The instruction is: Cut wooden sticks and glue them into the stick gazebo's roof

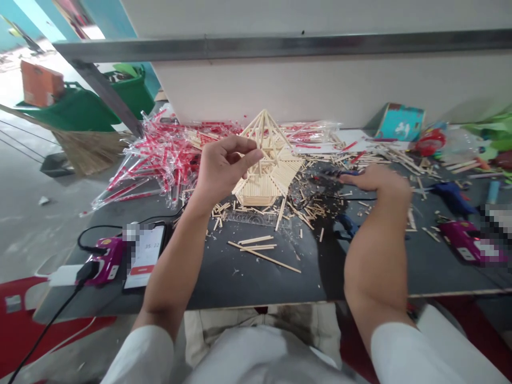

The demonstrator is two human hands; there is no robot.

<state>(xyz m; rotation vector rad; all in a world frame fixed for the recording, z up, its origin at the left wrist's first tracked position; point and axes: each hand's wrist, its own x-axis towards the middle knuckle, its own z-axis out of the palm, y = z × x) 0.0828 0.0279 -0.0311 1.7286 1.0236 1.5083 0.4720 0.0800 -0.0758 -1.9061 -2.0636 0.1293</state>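
My left hand [230,165] is raised in front of a model built of pale wooden sticks [259,191], thumb and fingertips pinched on a short wooden stick [258,137] held upright. The model has a layered base and a pointed frame on top, partly hidden by this hand. My right hand [378,178] is out to the right, palm down and a little blurred, closed on a dark blue-handled tool [344,173] that looks like pliers. Several loose sticks [264,257] lie on the dark table in front of the model.
Red-and-clear plastic wrappers [160,154] are heaped at back left. Stick offcuts [308,213] and a clear ruler [248,217] lie around the model. A phone [146,256] and purple power strip [108,261] sit left; a blue glue gun [452,196] and second purple strip [466,242] sit right.
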